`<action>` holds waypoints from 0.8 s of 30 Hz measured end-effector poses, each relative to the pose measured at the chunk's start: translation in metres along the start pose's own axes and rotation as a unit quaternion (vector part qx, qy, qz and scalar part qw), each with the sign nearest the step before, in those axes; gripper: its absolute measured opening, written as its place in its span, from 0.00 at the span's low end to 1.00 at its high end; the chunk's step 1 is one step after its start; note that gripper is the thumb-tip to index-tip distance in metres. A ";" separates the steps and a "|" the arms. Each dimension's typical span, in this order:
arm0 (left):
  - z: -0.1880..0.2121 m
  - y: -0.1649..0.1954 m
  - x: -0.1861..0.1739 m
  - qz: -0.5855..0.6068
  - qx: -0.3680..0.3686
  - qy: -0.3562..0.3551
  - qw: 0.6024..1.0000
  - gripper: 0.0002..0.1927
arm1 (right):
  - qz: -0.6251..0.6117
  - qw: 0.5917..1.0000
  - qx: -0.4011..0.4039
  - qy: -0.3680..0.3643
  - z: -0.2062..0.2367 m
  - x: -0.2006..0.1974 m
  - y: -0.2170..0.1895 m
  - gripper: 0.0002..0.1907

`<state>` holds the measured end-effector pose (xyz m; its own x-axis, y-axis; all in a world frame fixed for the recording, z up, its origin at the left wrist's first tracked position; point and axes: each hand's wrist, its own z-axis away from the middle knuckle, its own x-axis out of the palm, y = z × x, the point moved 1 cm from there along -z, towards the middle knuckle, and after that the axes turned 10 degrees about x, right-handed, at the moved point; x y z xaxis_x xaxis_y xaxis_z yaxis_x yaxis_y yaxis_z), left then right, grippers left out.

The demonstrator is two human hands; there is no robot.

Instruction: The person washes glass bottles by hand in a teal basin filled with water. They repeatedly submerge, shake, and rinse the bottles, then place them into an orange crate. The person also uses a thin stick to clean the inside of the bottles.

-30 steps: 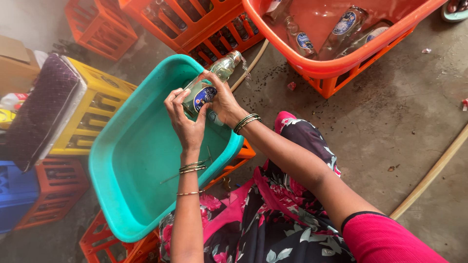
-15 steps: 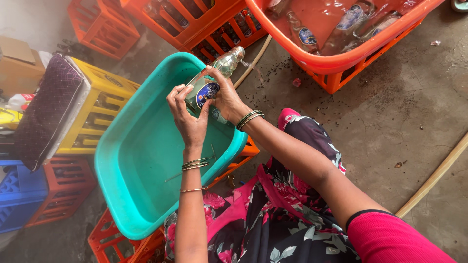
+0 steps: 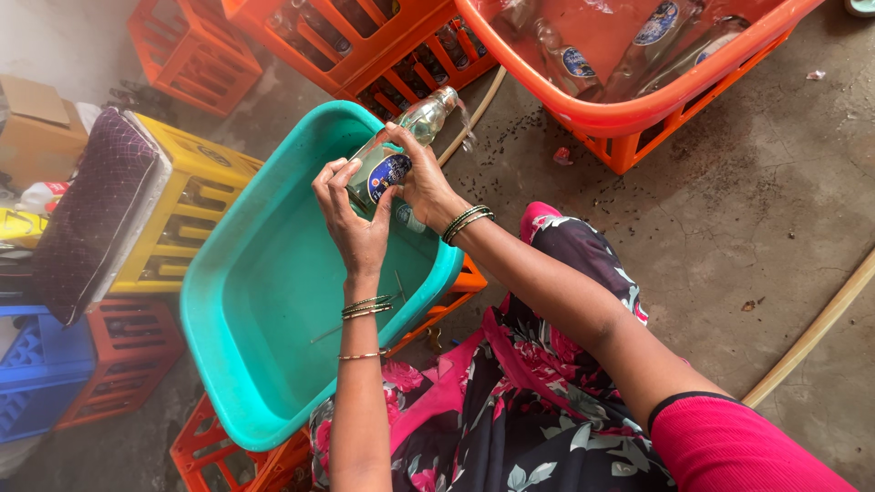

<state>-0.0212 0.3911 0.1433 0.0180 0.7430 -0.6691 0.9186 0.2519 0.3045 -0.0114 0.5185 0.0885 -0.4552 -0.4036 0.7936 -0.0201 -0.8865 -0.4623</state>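
A rough concrete floor fills the right side of the frame, stained and scattered with dark specks, with a hose crossing the lower right. Centre left sits a teal tub, resting on an orange crate; a yellow crate with a dark cushion on it lies at the left, a blue crate at lower left. Across the top, an orange basin holds more bottles in water, and orange crates stand behind. Above the tub's far rim both hands are clamped on one glass bottle: the left hand grips its base end, the right hand wraps the body near the blue round label. The bottle lies tilted, neck pointing to the upper right, and water seems to spill from the mouth past the tub's edge. The likely trouble is a slip: wet glass in wet fingers, held partly out over bare concrete, could drop and shatter near the person's lap. Water running off outside the tub would wet the floor further. The tub itself perches on a crate, so a hard lean on its rim could tip it.
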 end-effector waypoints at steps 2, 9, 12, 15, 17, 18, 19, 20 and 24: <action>0.000 0.000 0.000 0.000 0.000 0.000 1.000 0.35 | 0.001 1.000 0.002 0.006 -0.001 0.000 0.001 0.50; -0.004 0.000 -0.002 -0.004 0.006 -0.006 1.000 0.35 | -0.001 1.000 0.003 0.005 -0.002 0.001 0.000 0.51; -0.006 0.000 -0.003 -0.010 0.012 -0.009 1.000 0.35 | -0.006 1.000 0.003 0.002 -0.001 0.001 -0.001 0.49; -0.006 0.000 -0.004 -0.009 0.014 -0.013 1.000 0.35 | -0.006 1.000 -0.006 -0.013 -0.001 0.001 -0.002 0.47; -0.006 0.000 -0.004 -0.007 0.014 -0.015 1.000 0.35 | -0.011 1.000 -0.003 -0.011 -0.001 0.001 -0.001 0.46; -0.006 0.000 -0.004 -0.006 0.014 -0.015 1.000 0.35 | -0.013 1.000 -0.001 -0.010 -0.001 0.001 -0.001 0.46; -0.006 0.000 -0.004 -0.005 0.013 -0.016 1.000 0.35 | -0.014 1.000 0.000 -0.009 -0.001 0.001 -0.001 0.45; -0.006 0.000 -0.004 -0.004 0.014 -0.015 1.000 0.35 | -0.016 1.000 0.002 -0.007 -0.001 0.001 -0.001 0.44; -0.007 0.001 -0.006 -0.003 0.018 -0.013 1.000 0.35 | 0.000 1.000 -0.003 -0.013 -0.003 0.001 -0.001 0.43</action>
<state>-0.0233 0.3913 0.1522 0.0226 0.7248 -0.6886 0.9324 0.2333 0.2761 -0.0144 0.5193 0.0885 -0.4316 -0.4099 0.8035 -0.0253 -0.8849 -0.4651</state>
